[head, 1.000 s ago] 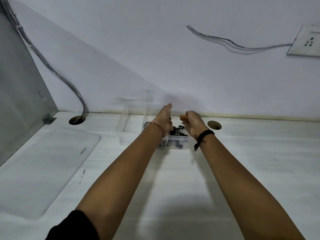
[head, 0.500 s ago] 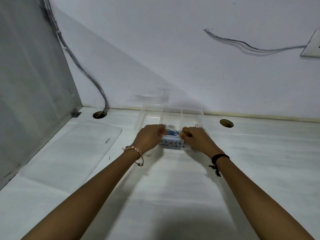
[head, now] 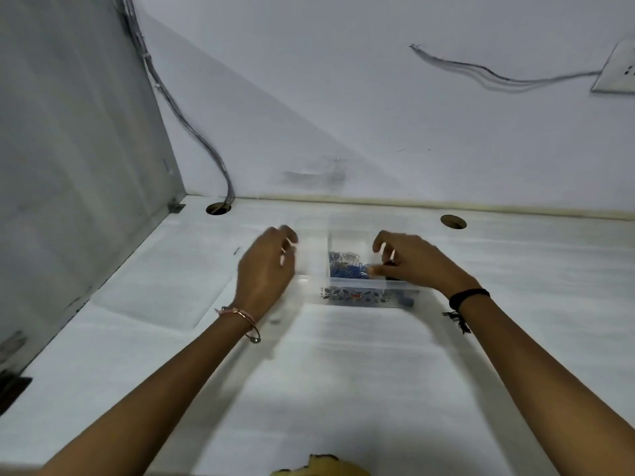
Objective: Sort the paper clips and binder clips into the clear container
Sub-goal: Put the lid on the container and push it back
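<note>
Clear container (head: 311, 266): it sits on your counter (head: 343, 372) at 12 o'clock, between your two hands; its walls are blurred, and a floral band runs along the near wall.
Paper clips (head: 347, 266): a blue and silver heap lies in the middle compartment, just at 9 o'clock of your right fingertips.
Dark items: a few dark pieces show under your right hand in the right compartment; whether they are binder clips you cannot tell.
Left compartment: it appears clear, though blur hides detail.
Left hand (head: 266, 269): it hovers at the container's left end with fingers curled and spread, grasping nothing; a thin bangle (head: 240, 316) circles the wrist.
Right hand (head: 412, 262): it hangs over the right part of the container, fingers bent loosely, thumb tip at the clip heap; whether it pinches a clip you cannot tell. A black thread band (head: 467, 297) is tied at the wrist.
Obstruction: your right hand covers most of the right compartment.
Flat clear sheet (head: 161, 290): it lies on the counter at 9 o'clock of the container.
Counter holes: one at 11 o'clock (head: 218, 208) takes a bundle of grey cables (head: 185, 121); one at 1 o'clock (head: 453, 221) is open.
Grey panel (head: 68, 149): it stands along the left edge.
Wall socket (head: 616, 68): at 2 o'clock on the wall, with a loose wire (head: 481, 68) trailing from it.
</note>
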